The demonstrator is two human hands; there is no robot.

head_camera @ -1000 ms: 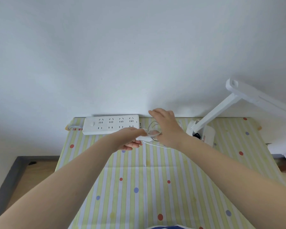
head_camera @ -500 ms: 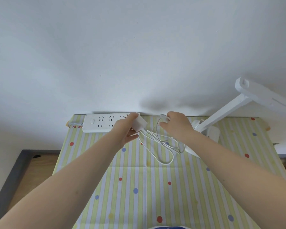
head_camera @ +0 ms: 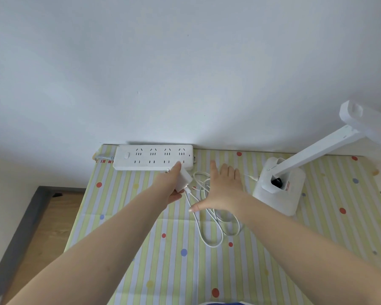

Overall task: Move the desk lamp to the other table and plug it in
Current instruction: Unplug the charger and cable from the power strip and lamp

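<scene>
head view: striped dotted tablecloth (head_camera: 185,271) against white wall (head_camera: 163,62).

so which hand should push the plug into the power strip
Left. The left hand already grips the plug adapter right at the power strip. The right hand is spread open above the loose cable, holding nothing.

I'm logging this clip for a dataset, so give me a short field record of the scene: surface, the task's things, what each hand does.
surface: table with a striped, dotted cloth, set against a white wall
power strip: lies at the table's back edge, sockets up
lamp: base stands on the table's right side, arm slanting up to the right
adapter: white, at the strip's right end, not visibly seated
cable: loose loops on the cloth
left hand: grips the adapter
right hand: fingers spread flat over the cable, holds nothing
</scene>
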